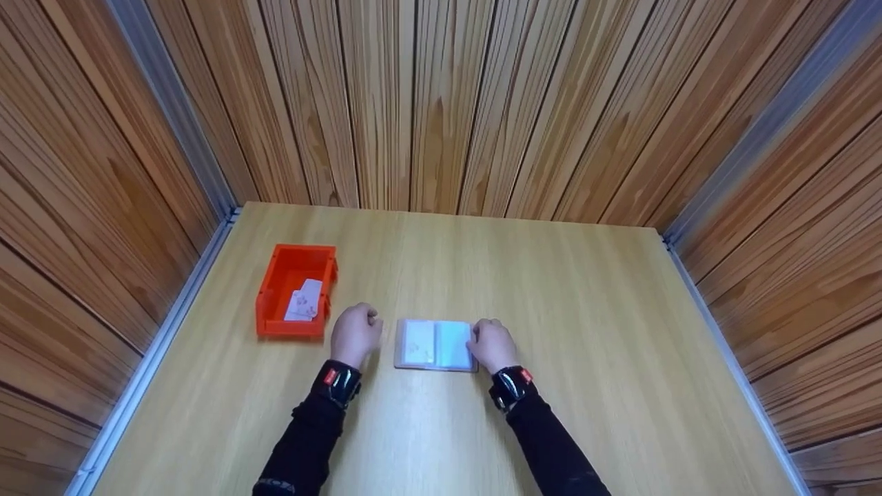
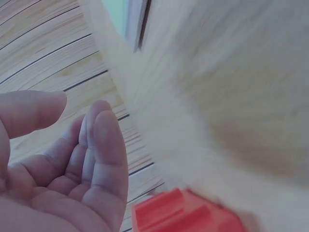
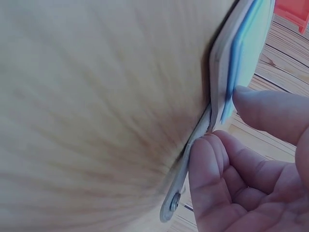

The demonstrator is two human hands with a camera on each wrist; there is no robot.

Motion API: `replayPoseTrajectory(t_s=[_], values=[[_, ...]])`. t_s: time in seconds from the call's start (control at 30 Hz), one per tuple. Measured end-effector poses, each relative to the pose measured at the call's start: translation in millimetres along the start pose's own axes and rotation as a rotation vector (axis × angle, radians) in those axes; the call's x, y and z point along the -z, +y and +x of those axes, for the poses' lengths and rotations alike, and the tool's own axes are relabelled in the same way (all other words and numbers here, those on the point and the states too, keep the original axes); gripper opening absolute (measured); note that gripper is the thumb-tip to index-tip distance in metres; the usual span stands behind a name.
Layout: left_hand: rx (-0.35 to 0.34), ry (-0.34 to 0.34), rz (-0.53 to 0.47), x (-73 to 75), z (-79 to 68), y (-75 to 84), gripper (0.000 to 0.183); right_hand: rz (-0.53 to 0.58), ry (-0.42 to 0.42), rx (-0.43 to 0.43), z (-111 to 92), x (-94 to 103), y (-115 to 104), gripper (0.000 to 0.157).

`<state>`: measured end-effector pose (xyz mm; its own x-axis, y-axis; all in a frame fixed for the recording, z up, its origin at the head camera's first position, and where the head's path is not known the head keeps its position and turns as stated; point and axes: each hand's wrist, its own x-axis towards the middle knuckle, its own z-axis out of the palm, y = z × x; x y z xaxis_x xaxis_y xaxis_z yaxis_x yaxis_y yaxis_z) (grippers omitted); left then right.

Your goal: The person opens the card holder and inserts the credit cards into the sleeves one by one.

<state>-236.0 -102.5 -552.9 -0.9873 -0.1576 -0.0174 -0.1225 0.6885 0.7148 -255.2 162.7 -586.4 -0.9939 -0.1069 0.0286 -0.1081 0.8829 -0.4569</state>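
An opened card holder (image 1: 435, 346) with clear sleeves lies on the table, a pale card in its left pocket and a bluish sleeve on the right. At its right edge my right hand (image 1: 493, 344) pinches it, the thumb (image 3: 270, 111) on the sleeves and the curled fingers beside a strap with a metal snap (image 3: 175, 201). My left hand (image 1: 356, 335) hovers between the holder and a red bin (image 1: 267, 308), fingers loosely bent and nothing between them and the thumb. Several pale cards (image 1: 303, 301) lie inside that bin.
The wooden table (image 1: 586, 310) is enclosed by plank walls (image 1: 441, 103) at the back and both sides. Metal rails (image 1: 172, 296) run along the side edges. A black band (image 1: 336, 383) sits on each wrist.
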Motion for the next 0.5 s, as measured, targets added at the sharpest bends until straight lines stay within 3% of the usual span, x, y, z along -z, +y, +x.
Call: replayPoseTrajectory(t_s=[0.1,0.33,0.5], values=[[0.010,0.015,-0.014,7.8,2.3,-0.2,0.021,0.010,-0.005,-0.005,0,0.3,0,0.017],[-0.080,0.137,-0.022,24.2,3.8,-5.6,0.019,0.007,-0.005,-0.005,-1,0.0,1,0.018],[-0.102,0.203,-0.042,37.6,10.1,-11.4,0.019,0.002,0.008,0.005,0,-1.4,2,0.020]])
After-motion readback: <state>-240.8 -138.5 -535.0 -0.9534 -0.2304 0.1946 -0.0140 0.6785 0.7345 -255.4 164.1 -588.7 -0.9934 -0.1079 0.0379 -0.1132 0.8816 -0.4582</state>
